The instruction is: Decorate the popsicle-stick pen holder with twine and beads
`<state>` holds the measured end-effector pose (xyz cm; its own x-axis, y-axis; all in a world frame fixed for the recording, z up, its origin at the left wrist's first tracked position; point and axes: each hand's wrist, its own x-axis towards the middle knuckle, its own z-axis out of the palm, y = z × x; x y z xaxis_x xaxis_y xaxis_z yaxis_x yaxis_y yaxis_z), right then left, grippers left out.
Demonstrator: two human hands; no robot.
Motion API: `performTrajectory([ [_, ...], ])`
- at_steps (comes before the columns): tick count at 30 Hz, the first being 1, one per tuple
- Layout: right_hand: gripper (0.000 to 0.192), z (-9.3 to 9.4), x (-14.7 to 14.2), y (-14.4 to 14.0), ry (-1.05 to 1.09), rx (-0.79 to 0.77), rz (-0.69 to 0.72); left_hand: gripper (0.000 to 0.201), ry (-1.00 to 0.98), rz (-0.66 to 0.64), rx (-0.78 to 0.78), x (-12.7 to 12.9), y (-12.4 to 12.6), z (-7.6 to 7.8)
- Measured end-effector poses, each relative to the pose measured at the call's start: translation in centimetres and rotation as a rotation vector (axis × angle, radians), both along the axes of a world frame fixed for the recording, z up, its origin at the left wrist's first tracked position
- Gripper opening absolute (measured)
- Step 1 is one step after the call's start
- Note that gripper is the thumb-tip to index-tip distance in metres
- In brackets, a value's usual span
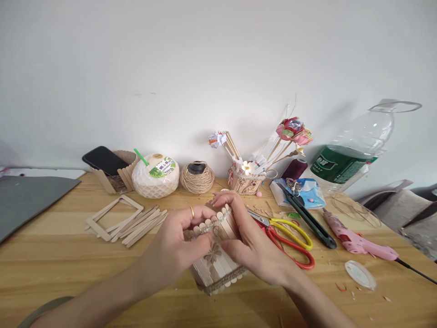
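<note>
- Popsicle-stick box (pixel 218 266) on table (pixel 68 264), centre foreground, tipped a little toward camera, twine band along bottom edge, flat flower decoration on front face.
- Left hand (pixel 177 243) closed on box's left upper corner; ring on one finger; fingers pinching bead trim (pixel 208 226) against stick tops.
- Right hand (pixel 249 241) closed on box's right side; fingertips arched over top rim, pressing same trim from other end.
- Key relation: trim running left-low to right-high along top rim, directly between the two grips; long axis roughly crosswise to view, slightly slanted up to right.
- Both grips touching box; neither clearly nearer, trim spanning both. Left grip at lower end, right grip at upper end.
- Box body below and between both hands, front face toward camera, lower half unobstructed.
- Loose popsicle sticks (pixel 139 223) plus stick frame (pixel 112 216) left of box, apart from left hand.
- Scissors (pixel 290 237), red and yellow handles, just beside right hand, to its right.
- Utility knife (pixel 310 221) and pink glue gun (pixel 355 241) further right, well apart from box.
- Twine ball (pixel 197 177), white round container (pixel 156 175), stick holder with phone (pixel 111 171) and small stick pot with paper flowers (pixel 246 180) along wall behind.
- Plastic bottle (pixel 355 155) far right rear, tilted.
</note>
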<state>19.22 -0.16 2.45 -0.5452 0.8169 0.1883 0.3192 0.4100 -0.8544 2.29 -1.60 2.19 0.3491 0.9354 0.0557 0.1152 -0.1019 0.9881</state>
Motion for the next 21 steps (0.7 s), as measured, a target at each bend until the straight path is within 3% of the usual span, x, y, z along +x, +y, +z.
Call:
performTrajectory([
  [13,0.045,0.0,0.0,0.0,0.009,0.004,-0.002,0.015,0.030,0.055,0.013,0.1,0.1,0.1],
  [21,0.047,0.0,0.0,-0.1,0.002,-0.001,-0.013,0.017,0.125,0.128,0.078,0.0,0.4,-1.0],
])
